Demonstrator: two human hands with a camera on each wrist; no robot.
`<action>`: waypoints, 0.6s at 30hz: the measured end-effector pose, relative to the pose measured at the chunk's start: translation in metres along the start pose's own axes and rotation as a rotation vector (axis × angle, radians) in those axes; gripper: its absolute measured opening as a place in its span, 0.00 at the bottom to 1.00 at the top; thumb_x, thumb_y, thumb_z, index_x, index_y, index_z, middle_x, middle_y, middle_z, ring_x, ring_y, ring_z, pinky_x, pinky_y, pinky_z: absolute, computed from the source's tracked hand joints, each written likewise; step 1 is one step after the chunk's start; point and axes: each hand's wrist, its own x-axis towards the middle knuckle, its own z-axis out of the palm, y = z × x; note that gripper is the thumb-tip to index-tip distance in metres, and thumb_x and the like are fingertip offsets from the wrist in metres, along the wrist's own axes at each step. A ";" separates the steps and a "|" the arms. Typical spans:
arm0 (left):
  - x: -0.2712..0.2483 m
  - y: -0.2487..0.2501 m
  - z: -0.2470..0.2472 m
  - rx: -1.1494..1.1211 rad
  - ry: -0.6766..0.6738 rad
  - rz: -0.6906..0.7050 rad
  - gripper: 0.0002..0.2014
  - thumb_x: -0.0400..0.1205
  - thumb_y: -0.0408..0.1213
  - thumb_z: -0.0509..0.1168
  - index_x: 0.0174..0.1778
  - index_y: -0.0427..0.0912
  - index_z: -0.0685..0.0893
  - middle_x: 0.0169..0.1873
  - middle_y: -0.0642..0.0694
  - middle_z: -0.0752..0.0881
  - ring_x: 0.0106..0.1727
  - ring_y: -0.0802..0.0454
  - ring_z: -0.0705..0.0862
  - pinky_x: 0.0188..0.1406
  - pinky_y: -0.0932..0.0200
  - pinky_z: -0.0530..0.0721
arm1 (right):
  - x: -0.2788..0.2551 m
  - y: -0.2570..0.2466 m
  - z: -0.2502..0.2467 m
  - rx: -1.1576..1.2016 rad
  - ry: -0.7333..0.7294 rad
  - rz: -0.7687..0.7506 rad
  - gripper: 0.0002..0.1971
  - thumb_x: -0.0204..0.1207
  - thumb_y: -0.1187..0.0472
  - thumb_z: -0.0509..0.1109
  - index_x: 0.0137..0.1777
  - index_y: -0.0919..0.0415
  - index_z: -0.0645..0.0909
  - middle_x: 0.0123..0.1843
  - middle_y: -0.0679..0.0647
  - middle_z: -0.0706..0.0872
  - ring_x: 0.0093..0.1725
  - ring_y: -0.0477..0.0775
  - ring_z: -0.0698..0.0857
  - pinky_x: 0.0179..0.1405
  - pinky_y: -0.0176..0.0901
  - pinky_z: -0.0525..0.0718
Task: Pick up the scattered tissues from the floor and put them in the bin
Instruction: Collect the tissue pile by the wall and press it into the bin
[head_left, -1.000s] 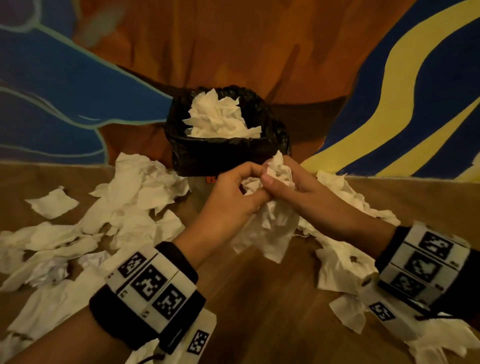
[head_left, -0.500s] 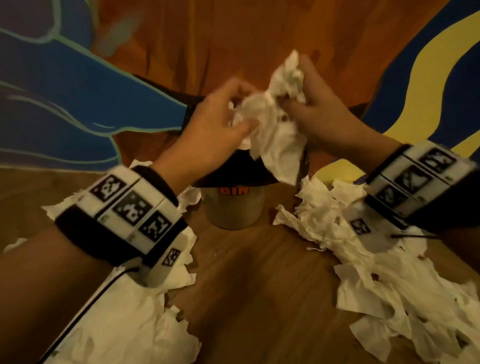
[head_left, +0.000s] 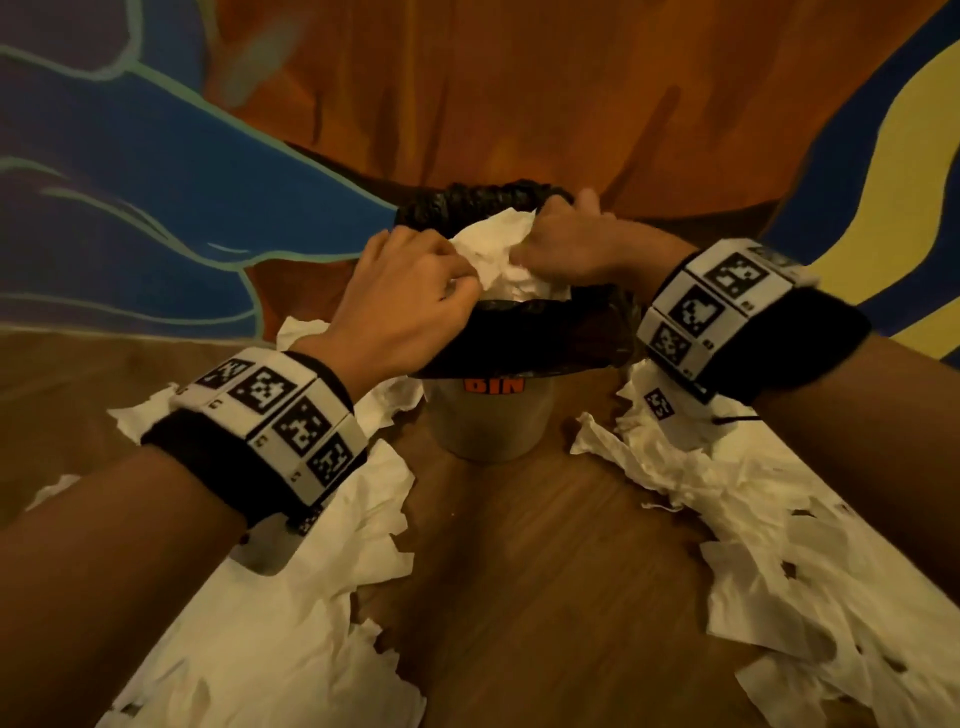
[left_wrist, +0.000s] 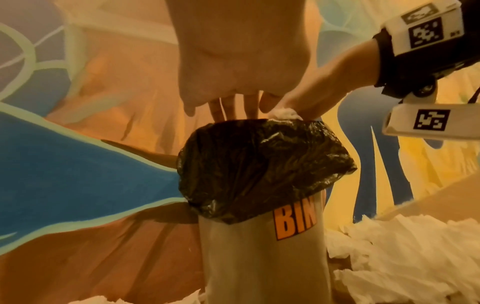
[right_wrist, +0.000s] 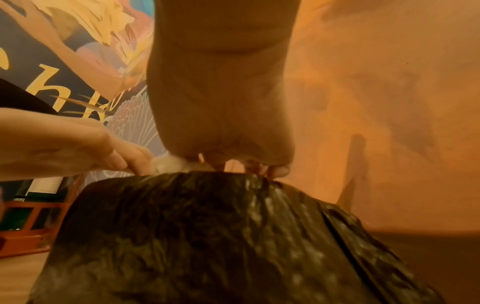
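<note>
A grey bin (head_left: 488, 431) marked "BIN", lined with a black bag (head_left: 524, 343), stands on the wooden floor against the wall. A white wad of tissues (head_left: 496, 254) sits in its mouth. My left hand (head_left: 457, 283) grips the wad from the left with curled fingers, and my right hand (head_left: 524, 249) grips it from the right. In the left wrist view my left fingers (left_wrist: 233, 109) point down over the bag's rim (left_wrist: 259, 160), with a bit of tissue (left_wrist: 284, 113) showing. The right wrist view has my right hand (right_wrist: 233, 164) at the bag's top (right_wrist: 207, 236).
Loose white tissues lie in a pile on the floor at the left (head_left: 291, 597) and another at the right (head_left: 779, 545). Bare wooden floor (head_left: 519, 571) runs between them up to the bin. A painted wall (head_left: 467, 104) rises right behind. An orange crate (right_wrist: 31, 222) stands off to one side.
Both hands lifted the tissue wad from floor height to above the bin, then lowered it into the bin's mouth. My view has closed in on the bin.
</note>
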 end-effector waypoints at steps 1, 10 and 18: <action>0.000 0.000 -0.001 -0.004 -0.009 -0.023 0.24 0.80 0.48 0.47 0.59 0.51 0.86 0.60 0.48 0.80 0.62 0.49 0.71 0.66 0.50 0.65 | 0.002 -0.003 -0.001 -0.032 -0.057 -0.018 0.18 0.85 0.56 0.52 0.63 0.67 0.77 0.67 0.58 0.75 0.70 0.66 0.69 0.71 0.60 0.68; -0.037 0.034 0.008 -0.116 0.353 0.035 0.20 0.79 0.40 0.59 0.66 0.40 0.75 0.60 0.39 0.76 0.59 0.48 0.66 0.57 0.62 0.64 | 0.018 -0.016 -0.006 0.231 -0.258 -0.075 0.10 0.82 0.57 0.64 0.53 0.64 0.81 0.46 0.57 0.82 0.35 0.51 0.79 0.36 0.42 0.80; -0.080 0.115 0.056 -0.300 0.054 0.315 0.20 0.78 0.43 0.60 0.66 0.45 0.70 0.58 0.45 0.77 0.56 0.52 0.68 0.50 0.64 0.65 | -0.080 0.053 -0.018 0.318 0.440 -0.363 0.16 0.86 0.54 0.56 0.63 0.60 0.80 0.54 0.44 0.82 0.51 0.39 0.80 0.46 0.18 0.71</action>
